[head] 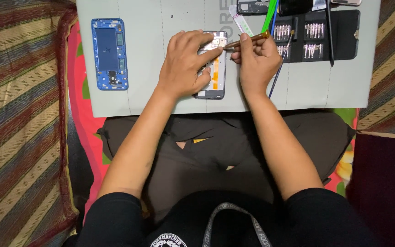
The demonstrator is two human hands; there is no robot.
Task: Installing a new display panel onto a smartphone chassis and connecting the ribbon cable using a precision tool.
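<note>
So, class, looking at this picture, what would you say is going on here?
A seated person works on an opened phone lying on a grey mat. The left hand presses down on the phone, while the right hand holds a brown screwdriver with its tip at the phone's top end. A blue phone frame lies apart to the left, and a black case of screwdriver bits sits to the right.

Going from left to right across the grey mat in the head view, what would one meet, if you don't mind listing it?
Blue phone frame → left hand pressing on the opened phone → right hand holding a brown-handled screwdriver → black case of screwdriver bits.
</note>
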